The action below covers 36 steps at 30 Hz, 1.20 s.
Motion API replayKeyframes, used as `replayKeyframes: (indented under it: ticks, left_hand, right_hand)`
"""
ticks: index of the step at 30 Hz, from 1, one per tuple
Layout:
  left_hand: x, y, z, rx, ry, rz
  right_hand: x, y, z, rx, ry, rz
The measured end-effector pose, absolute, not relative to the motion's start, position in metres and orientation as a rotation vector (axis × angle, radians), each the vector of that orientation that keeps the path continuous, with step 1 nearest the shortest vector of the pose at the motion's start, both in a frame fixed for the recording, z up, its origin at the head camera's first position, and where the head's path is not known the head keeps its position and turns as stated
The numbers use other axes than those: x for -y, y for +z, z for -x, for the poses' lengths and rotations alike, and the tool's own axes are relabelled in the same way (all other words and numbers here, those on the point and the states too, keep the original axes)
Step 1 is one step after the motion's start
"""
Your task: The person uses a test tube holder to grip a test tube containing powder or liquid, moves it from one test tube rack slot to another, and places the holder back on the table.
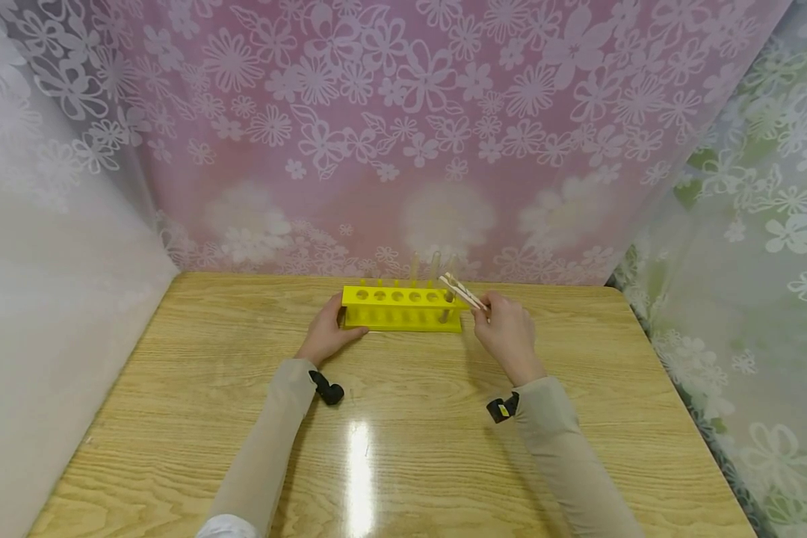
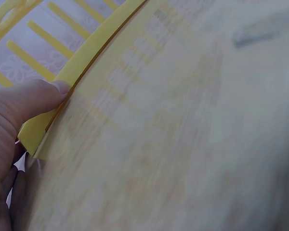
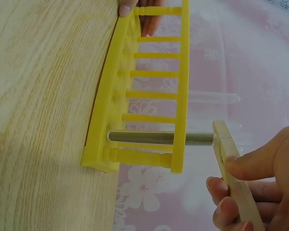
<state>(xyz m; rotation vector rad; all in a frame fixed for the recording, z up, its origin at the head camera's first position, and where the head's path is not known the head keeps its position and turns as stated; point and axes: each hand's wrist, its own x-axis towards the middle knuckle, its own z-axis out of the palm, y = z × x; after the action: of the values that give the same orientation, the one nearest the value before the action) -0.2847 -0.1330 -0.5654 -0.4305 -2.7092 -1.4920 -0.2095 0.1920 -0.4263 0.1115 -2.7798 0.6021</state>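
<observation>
Yellow rack by the desk's far edge is gripped by the left hand; the clamp is pinched by the right hand at the racked tube's top, best held there as likely fragile.

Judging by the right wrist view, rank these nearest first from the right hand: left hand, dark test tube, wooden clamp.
1. Wooden clamp: held in the right hand.
2. Dark test tube: in the yellow rack's right end hole.
3. Left hand: at the rack's left end.
</observation>
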Motion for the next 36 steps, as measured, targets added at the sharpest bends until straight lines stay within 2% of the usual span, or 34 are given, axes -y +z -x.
replayKeyframes:
  ticks: [36]
  left_hand:
    - [0.132,-0.562,0.283,2.712,-1.488,0.441]
  right_hand:
    - [-0.188,-0.404,0.203,2.726,0.632,-0.127]
